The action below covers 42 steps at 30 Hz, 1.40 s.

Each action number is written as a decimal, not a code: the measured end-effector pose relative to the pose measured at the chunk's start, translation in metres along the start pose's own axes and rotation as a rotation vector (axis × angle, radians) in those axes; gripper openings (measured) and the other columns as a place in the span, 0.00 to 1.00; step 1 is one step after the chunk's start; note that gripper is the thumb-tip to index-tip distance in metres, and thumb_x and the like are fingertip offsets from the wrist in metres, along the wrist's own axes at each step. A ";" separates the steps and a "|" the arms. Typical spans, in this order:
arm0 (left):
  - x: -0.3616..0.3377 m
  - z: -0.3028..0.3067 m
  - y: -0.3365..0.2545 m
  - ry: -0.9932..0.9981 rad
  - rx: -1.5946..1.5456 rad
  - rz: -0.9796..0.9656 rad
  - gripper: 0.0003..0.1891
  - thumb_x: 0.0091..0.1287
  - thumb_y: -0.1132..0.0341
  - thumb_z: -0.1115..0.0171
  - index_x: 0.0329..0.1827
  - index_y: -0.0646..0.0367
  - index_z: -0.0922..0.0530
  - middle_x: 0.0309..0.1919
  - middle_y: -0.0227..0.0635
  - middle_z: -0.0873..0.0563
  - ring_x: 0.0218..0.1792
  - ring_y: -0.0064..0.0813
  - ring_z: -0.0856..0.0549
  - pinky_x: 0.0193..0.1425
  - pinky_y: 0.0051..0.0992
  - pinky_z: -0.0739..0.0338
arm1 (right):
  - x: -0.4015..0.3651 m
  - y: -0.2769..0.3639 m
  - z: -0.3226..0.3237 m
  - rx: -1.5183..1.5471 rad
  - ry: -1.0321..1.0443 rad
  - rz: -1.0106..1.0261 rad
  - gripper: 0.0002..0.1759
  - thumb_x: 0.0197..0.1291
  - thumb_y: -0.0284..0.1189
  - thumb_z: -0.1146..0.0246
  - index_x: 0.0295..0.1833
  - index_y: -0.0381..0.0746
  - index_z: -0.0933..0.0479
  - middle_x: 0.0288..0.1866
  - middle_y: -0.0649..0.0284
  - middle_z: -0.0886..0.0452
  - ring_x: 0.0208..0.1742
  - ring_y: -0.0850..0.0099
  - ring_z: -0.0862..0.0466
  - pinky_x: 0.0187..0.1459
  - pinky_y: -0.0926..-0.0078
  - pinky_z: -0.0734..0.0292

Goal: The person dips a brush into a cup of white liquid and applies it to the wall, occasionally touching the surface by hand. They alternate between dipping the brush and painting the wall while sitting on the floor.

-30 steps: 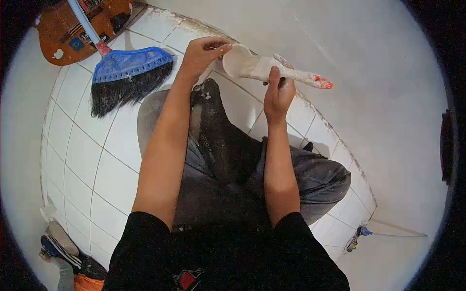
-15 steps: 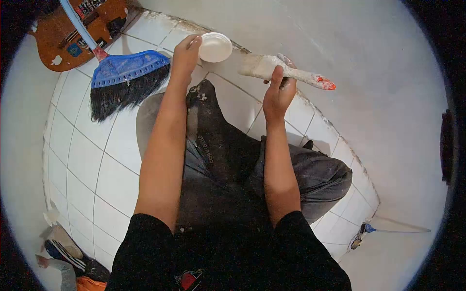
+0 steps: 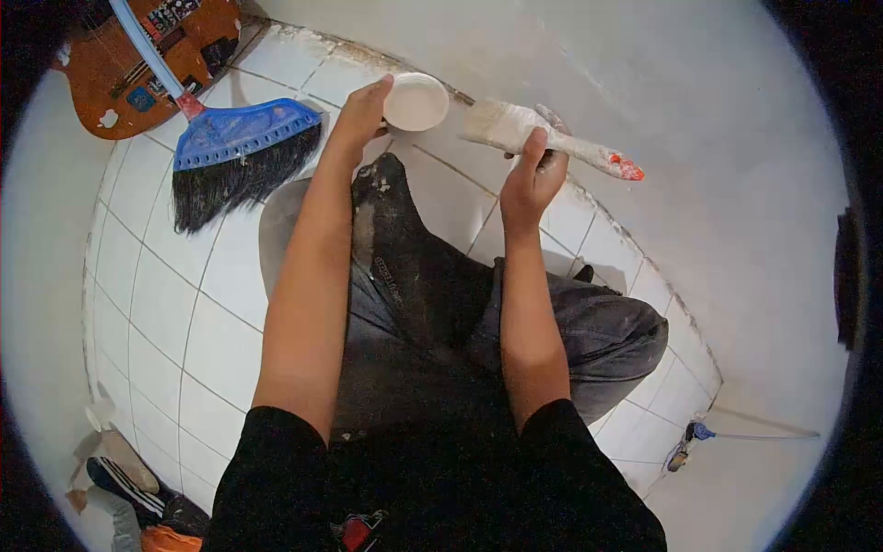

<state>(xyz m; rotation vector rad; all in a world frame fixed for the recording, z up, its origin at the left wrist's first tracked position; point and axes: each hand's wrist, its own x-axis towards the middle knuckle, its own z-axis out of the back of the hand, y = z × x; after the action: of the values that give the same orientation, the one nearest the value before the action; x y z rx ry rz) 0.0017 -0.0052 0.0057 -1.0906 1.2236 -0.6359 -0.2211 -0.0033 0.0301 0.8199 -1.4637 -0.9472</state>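
Observation:
My left hand [image 3: 365, 112] is closed on the left rim of a small round white cup [image 3: 417, 102], whose pale inside faces me. To its right, my right hand [image 3: 535, 179] grips a wide paintbrush [image 3: 501, 126] around its middle, thumb on top. White paint coats the brush; its bristles point left toward the cup, without touching it. The handle end is red and points right. Both things are held above the tiled floor near the foot of the wall.
A blue broom [image 3: 244, 138] with black bristles leans over a stickered brown guitar [image 3: 152, 64] at the upper left. My crossed legs [image 3: 598, 340] rest on white floor tiles [image 3: 221, 331]. The grey wall [image 3: 699, 184] rises on the right. Clothes [image 3: 138, 488] lie at the lower left.
The cup has shifted slightly down and right and tipped its opening more toward me. The paintbrush has moved a little right, still in my right hand.

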 end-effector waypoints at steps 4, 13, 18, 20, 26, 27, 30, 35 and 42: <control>-0.004 -0.003 -0.001 0.139 0.021 0.020 0.33 0.71 0.40 0.47 0.69 0.57 0.29 0.60 0.39 0.21 0.59 0.36 0.22 0.64 0.40 0.28 | -0.001 0.000 -0.003 0.066 -0.098 0.019 0.23 0.73 0.38 0.44 0.58 0.28 0.28 0.31 0.70 0.26 0.30 0.83 0.31 0.32 0.82 0.33; -0.006 -0.009 -0.004 0.281 0.046 -0.012 0.36 0.70 0.38 0.48 0.69 0.60 0.30 0.65 0.41 0.24 0.65 0.37 0.26 0.71 0.40 0.36 | 0.011 0.020 0.000 -0.081 -0.069 0.151 0.19 0.74 0.34 0.48 0.55 0.27 0.27 0.38 0.64 0.24 0.38 0.78 0.28 0.42 0.78 0.32; -0.016 -0.018 -0.009 0.162 0.073 -0.039 0.33 0.75 0.44 0.54 0.65 0.67 0.26 0.60 0.45 0.20 0.60 0.35 0.22 0.67 0.32 0.33 | 0.030 0.036 -0.015 -0.296 0.193 0.122 0.23 0.74 0.39 0.48 0.55 0.27 0.26 0.43 0.59 0.21 0.45 0.74 0.23 0.50 0.74 0.27; 0.003 -0.008 0.009 0.260 0.053 -0.066 0.38 0.71 0.36 0.52 0.69 0.63 0.30 0.63 0.41 0.23 0.63 0.36 0.24 0.71 0.35 0.36 | 0.029 0.034 -0.022 -0.367 0.270 0.065 0.24 0.73 0.41 0.48 0.54 0.27 0.25 0.44 0.56 0.19 0.46 0.72 0.21 0.51 0.73 0.26; 0.001 -0.010 0.004 0.300 0.119 -0.106 0.36 0.73 0.39 0.54 0.65 0.66 0.27 0.61 0.45 0.21 0.59 0.36 0.23 0.68 0.34 0.34 | 0.014 0.004 -0.034 -0.284 0.109 0.416 0.23 0.73 0.38 0.50 0.56 0.26 0.28 0.49 0.49 0.20 0.50 0.65 0.20 0.53 0.71 0.26; -0.009 -0.013 -0.002 0.249 0.085 -0.090 0.36 0.73 0.40 0.54 0.65 0.67 0.27 0.62 0.47 0.21 0.60 0.37 0.24 0.68 0.33 0.34 | 0.014 0.006 -0.032 -0.295 0.090 0.406 0.23 0.73 0.38 0.51 0.56 0.25 0.29 0.49 0.49 0.20 0.50 0.64 0.20 0.53 0.71 0.26; -0.007 -0.015 0.006 0.225 0.050 -0.272 0.37 0.74 0.39 0.54 0.67 0.68 0.29 0.62 0.50 0.22 0.62 0.38 0.24 0.69 0.33 0.35 | 0.014 0.012 -0.027 -0.328 0.060 0.391 0.23 0.74 0.37 0.52 0.56 0.24 0.29 0.48 0.51 0.21 0.47 0.66 0.21 0.51 0.71 0.26; 0.000 -0.012 0.006 0.337 0.096 -0.106 0.37 0.75 0.40 0.57 0.68 0.68 0.29 0.65 0.50 0.24 0.64 0.40 0.26 0.71 0.33 0.38 | 0.015 0.014 -0.029 -0.325 0.042 0.388 0.23 0.75 0.36 0.53 0.57 0.24 0.30 0.46 0.54 0.23 0.46 0.68 0.23 0.50 0.74 0.28; -0.001 0.000 0.007 0.199 -0.070 -0.227 0.30 0.77 0.44 0.61 0.67 0.58 0.25 0.65 0.46 0.23 0.64 0.40 0.25 0.72 0.36 0.39 | 0.014 0.009 -0.021 -0.219 -0.044 0.363 0.25 0.73 0.38 0.53 0.58 0.23 0.31 0.50 0.50 0.22 0.51 0.64 0.22 0.56 0.67 0.27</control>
<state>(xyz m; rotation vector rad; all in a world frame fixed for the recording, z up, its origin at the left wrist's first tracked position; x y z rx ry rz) -0.0003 -0.0015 -0.0006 -1.2592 1.3107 -0.8979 -0.2020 -0.0141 0.0450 0.3583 -1.4540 -0.8324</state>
